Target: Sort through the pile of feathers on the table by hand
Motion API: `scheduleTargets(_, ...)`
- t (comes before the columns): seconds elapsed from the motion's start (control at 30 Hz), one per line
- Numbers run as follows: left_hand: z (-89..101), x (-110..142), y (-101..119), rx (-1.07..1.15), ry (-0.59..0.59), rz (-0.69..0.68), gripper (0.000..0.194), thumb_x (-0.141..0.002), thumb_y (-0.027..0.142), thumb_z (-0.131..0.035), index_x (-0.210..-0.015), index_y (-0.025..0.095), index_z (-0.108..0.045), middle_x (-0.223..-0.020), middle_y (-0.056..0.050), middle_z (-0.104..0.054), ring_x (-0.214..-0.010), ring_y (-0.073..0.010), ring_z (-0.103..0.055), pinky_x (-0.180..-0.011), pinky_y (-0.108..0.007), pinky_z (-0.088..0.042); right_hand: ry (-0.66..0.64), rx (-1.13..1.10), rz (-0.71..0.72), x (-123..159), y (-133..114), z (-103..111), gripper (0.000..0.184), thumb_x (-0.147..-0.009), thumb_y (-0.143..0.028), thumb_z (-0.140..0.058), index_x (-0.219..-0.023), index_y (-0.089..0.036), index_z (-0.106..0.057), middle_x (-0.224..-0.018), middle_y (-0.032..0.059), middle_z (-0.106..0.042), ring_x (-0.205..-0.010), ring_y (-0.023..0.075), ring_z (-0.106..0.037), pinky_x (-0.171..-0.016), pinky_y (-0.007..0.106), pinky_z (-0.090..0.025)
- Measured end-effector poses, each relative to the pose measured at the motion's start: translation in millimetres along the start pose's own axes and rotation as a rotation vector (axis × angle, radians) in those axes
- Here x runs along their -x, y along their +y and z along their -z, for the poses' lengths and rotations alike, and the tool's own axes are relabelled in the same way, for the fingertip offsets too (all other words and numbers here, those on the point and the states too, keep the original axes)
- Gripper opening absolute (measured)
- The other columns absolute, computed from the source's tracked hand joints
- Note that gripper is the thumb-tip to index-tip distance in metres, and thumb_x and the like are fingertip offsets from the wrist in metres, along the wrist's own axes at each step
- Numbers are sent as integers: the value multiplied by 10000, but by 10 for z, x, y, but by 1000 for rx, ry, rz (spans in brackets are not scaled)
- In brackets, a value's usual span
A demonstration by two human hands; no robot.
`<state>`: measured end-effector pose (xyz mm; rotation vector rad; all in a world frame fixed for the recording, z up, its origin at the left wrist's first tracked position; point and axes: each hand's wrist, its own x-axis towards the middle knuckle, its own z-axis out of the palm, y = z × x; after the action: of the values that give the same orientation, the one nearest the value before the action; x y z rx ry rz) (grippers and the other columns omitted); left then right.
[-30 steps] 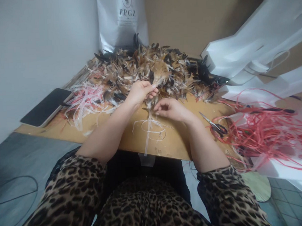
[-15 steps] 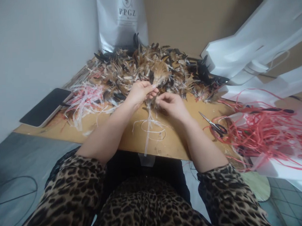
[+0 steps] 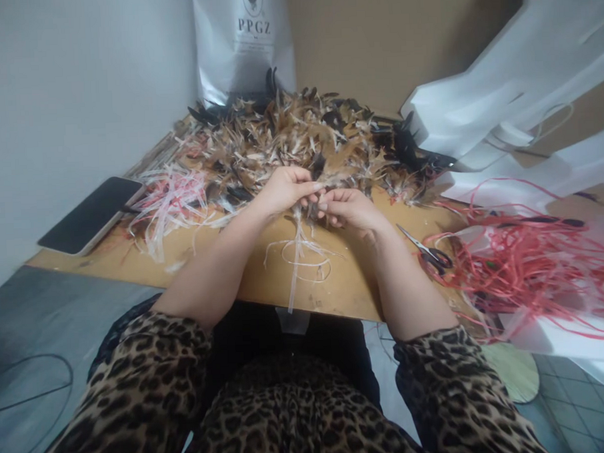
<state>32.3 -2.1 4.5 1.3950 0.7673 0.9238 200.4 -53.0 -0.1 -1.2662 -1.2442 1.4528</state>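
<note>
Wood table (image 3: 223,256): both hands (image 3: 313,196) pinch feather bundle (image 3: 315,200) w/ fingertips.

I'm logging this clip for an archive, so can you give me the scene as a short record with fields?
Setting: wooden table in a corner
Left hand: pinching a small feather bundle
Right hand: fingertips at the same bundle
Below hands: pale string trailing over the table edge
Behind hands: feather pile
Right side: scissors, red cord
Left side: phone
Back: white bag
</note>
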Motion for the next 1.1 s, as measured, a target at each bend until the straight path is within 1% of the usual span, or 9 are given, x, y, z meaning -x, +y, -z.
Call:
scheduleTargets(0.1,-11,-2,-13,-64,-30,-13,190,-773,120,-725,-606,109,-635,-557,-21,-657,-433,-38,-538,-468,-144,-415,32,38,-14,-7,5,20,273,-557,-302,-826,-689,-139,-650,-569,-8,-639,-399,37,-424,-366,177,-249)
scheduleTargets(0.2,-24,4,-2,-66,-33,-16,186,-784,99,-699,-609,105,-636,-588,-38,-674,-449,-44,-551,-479,-159,-424,85,88,-26,-9,10,32,247,-566,-280,-815,-682,-146,-643,-481,-43,-553,-387,36,-379,-381,184,-241)
scheduleTargets(0.3,-33,9,16,-74,-35,-3,190,-799,83,-672,-614,103,-633,-585,-35,-674,-439,-39,-541,-474,-161,-420,104,171,-4,-4,5,52,237,-575,-292,-804,-676,-148,-645,-436,-62,-493,-384,38,-340,-393,199,-227)
scheduleTargets(0.43,-43,11,29,-100,-46,32,204,-787,93,-703,-605,109,-613,-537,-10,-644,-423,-32,-535,-459,-139,-408,100,283,43,-12,14,108,250,-580,-327,-787,-692,-132,-678,-490,-40,-545,-423,50,-379,-430,217,-273)
scheduleTargets(0.6,-56,26,43,-148,-69,66,225,-787,58,-685,-589,112,-594,-507,-12,-627,-412,-45,-532,-449,-152,-410,35,379,72,-28,59,153,192,-610,-306,-756,-680,-141,-687,-556,-21,-597,-484,72,-435,-472,223,-323)
scheduleTargets(0.7,-56,27,37,-166,-102,95,240,-801,26,-651,-584,109,-589,-509,-22,-634,-422,-53,-547,-453,-158,-427,10,390,137,-13,55,156,181,-648,-311,-747,-695,-145,-691,-589,-16,-606,-513,78,-437,-498,230,-327)
scheduleTargets(0.77,-50,21,25,-167,-112,106,240,-802,21,-652,-583,104,-597,-517,-30,-641,-429,-59,-562,-456,-160,-440,26,402,143,1,33,157,203,-666,-333,-745,-696,-140,-691,-565,-19,-578,-508,78,-409,-493,236,-303)
scheduleTargets(0.87,-39,9,12,-152,-125,114,214,-795,34,-676,-596,93,-621,-541,-39,-657,-447,-66,-589,-469,-164,-462,48,377,125,16,-11,157,252,-647,-366,-760,-673,-130,-678,-535,-31,-531,-497,68,-372,-487,237,-269)
scheduleTargets(1.1,-8,3,13,-126,-154,138,175,-809,49,-665,-636,70,-669,-574,-46,-680,-467,-65,-606,-512,-176,-496,41,299,135,32,-58,133,304,-605,-390,-788,-677,-114,-683,-561,-26,-551,-516,65,-382,-506,235,-276)
